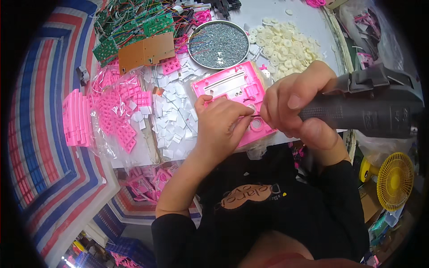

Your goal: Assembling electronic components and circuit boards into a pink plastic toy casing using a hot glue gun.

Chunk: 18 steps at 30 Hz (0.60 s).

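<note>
My right hand (286, 100) is wrapped around a dark grey electric screwdriver (364, 111), held sideways above the right end of a pink plastic housing (255, 85). The housing lies open on the table, its inside facing up, with slots, posts and round holes showing. My left hand (219, 125) rests over the housing's near left part. Its thumb and forefinger are pinched together close to my right fingertips, by a round opening; what they hold is too small to make out. The screwdriver's tip is mostly hidden by my right hand.
Beyond the housing stands a round metal bowl (191, 56) full of small screws. Cream plastic discs (286, 47) are heaped at its right. Leftward lie white square pieces (174, 120), pink button pads (111, 105) in clear plastic, and green circuit boards (158, 26). A yellow fan (394, 181) stands lower right.
</note>
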Available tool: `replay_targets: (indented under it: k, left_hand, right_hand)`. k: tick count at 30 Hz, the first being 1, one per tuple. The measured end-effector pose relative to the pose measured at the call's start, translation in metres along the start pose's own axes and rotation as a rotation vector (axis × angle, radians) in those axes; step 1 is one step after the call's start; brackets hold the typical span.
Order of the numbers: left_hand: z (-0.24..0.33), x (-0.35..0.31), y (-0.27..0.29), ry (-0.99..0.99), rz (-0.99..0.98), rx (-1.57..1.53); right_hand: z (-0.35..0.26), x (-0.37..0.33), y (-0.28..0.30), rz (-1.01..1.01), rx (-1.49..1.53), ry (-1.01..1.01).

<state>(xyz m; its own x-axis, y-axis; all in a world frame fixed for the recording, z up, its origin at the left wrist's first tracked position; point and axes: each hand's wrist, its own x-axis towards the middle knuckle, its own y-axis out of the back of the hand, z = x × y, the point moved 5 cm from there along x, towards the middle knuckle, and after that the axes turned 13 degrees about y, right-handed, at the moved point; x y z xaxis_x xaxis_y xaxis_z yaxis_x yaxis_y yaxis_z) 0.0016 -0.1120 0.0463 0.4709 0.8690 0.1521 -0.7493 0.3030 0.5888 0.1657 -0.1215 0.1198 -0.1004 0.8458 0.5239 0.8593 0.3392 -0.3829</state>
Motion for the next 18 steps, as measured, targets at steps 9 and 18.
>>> replay_targets:
  k: [9,18]
  left_hand:
    - [0.01,-0.004,0.0,-0.047,0.128,0.196]
    - [0.001,-0.01,-0.017,-0.239,-0.057,0.419]
  right_hand:
    - [0.013,-0.006,-0.002,-0.041,-0.19,0.03]
    - [0.038,-0.019,0.019,-0.066,-0.303,0.007]
